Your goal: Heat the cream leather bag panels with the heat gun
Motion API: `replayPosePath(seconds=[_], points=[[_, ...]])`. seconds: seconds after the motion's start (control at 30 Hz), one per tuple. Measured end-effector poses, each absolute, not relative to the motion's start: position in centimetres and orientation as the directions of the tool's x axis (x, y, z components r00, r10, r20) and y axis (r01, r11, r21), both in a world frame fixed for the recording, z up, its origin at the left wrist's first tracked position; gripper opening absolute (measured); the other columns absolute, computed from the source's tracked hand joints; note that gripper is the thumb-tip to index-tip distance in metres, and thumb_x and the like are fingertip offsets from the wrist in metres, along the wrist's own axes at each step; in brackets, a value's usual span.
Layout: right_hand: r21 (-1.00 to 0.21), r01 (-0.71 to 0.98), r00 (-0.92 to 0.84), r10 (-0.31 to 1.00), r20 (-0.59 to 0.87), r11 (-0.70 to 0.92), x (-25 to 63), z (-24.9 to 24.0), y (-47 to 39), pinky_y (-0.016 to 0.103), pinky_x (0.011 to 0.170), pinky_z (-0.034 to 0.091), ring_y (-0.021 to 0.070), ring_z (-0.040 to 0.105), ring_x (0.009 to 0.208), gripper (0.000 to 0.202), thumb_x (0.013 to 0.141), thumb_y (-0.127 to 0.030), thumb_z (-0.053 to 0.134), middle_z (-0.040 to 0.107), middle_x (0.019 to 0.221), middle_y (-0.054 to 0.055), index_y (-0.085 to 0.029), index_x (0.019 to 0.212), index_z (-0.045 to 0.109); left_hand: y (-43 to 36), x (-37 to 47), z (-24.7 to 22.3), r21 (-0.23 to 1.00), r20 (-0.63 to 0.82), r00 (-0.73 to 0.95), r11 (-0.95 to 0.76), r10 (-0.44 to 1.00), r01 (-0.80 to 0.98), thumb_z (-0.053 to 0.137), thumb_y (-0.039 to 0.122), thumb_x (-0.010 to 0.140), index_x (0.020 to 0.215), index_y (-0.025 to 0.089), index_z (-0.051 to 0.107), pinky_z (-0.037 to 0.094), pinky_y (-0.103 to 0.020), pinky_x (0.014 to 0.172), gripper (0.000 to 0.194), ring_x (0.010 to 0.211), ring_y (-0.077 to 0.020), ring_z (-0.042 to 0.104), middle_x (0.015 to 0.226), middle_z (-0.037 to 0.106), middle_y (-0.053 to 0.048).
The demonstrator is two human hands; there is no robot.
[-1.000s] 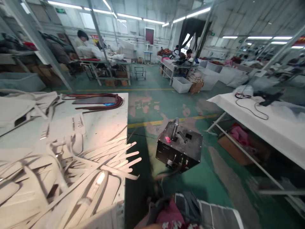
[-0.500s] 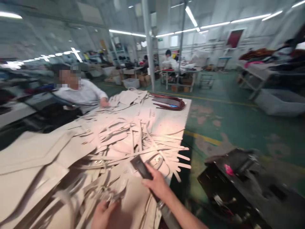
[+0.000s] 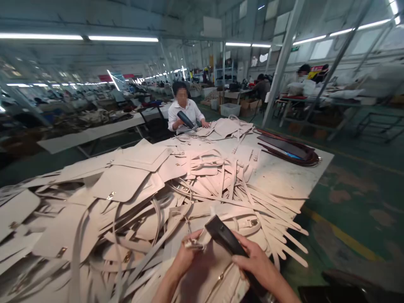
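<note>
The right hand [image 3: 255, 263] grips a black hot-air tool [image 3: 225, 240], nozzle pointing far-left. Just beside it the left hand [image 3: 186, 259] pinches a metal fitting [image 3: 192, 244] on a cream bag piece [image 3: 217, 282] at the near edge. Around them a heap of cream straps [image 3: 268, 210] and flaps [image 3: 132, 172] covers the table [image 3: 293, 176] — dark red straps [image 3: 290, 149] lie far right. At the far side a seated person [image 3: 184, 111] holds a similar tool.

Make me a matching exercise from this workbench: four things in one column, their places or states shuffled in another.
1. black tool
2. metal buckle
3. dark red straps
4. cream straps

a. overhanging the table's near right edge
b. pinched in the left hand
c. at the table's far right corner
d. gripped by the right hand

Pairs: 1-d, 2-b, 3-c, 4-a
</note>
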State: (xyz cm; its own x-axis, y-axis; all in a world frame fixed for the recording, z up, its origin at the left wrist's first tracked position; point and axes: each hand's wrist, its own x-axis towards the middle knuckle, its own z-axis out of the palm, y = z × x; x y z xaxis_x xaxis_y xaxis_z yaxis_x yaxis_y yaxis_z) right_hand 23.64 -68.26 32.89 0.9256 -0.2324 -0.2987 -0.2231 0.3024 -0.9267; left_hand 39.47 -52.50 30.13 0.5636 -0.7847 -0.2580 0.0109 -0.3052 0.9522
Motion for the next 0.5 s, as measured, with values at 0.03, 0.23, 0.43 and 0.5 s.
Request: replayPosePath(seconds=[0.03, 0.23, 0.43, 0.5], points=[[-0.93, -0.223, 0.917, -0.259, -0.302, 0.292, 24.5, 33.2, -68.4, 0.019, 0.036, 0.037, 0.0074, 0.044, 0.039, 0.066, 0.07, -0.026, 0.059, 0.063, 0.073, 0.0, -0.02, 0.132, 0.035, -52.2, 39.6, 30.3, 0.957, -0.24, 0.529, -0.291, -0.814, -0.013, 0.055, 0.035, 0.07, 0.107, 0.016, 0.06, 0.043, -0.028, 0.077, 0.042, 0.087, -0.0209, 0.055, 0.095, 0.064, -0.005], [-0.935, -0.267, 0.848, -0.405, -0.343, 0.234, 25.4, 34.5, -69.5, 0.02, 0.036, 0.04, 0.0108, 0.045, 0.04, 0.081, 0.07, -0.038, 0.062, 0.054, 0.051, -0.006, -0.012, 0.136, 0.023, -45.6, 40.8, 29.3, 0.651, -0.374, 0.586, -0.653, -0.719, -0.386, 0.058, 0.021, 0.059, 0.089, 0.02, 0.065, 0.04, -0.025, 0.072, 0.031, 0.083, -0.0202, 0.055, 0.085, 0.065, 0.002], [-0.844, -0.409, 0.757, -0.387, -0.526, 0.346, 21.0, 29.8, -69.9, 0.023, 0.036, 0.037, 0.0141, 0.045, 0.035, 0.104, 0.061, -0.052, 0.066, 0.055, 0.043, -0.006, -0.012, 0.138, 0.009, -39.8, 40.9, 28.7, 0.473, -0.31, 0.755, -0.783, -0.578, -0.405, 0.046, 0.014, 0.065, 0.072, 0.019, 0.062, 0.037, -0.022, 0.063, 0.018, 0.071, -0.0163, 0.057, 0.069, 0.063, 0.001], [-0.823, -0.444, 0.727, -0.395, -0.562, 0.354, 19.6, 28.7, -70.2, 0.025, 0.038, 0.038, 0.0155, 0.046, 0.036, 0.105, 0.059, -0.055, 0.067, 0.055, 0.043, -0.005, -0.012, 0.138, 0.011, -39.4, 41.3, 31.2, 0.461, -0.19, 0.787, -0.761, -0.587, -0.456, 0.042, 0.015, 0.071, 0.072, 0.019, 0.062, 0.038, -0.023, 0.065, 0.02, 0.072, -0.0164, 0.057, 0.07, 0.062, -0.001]])
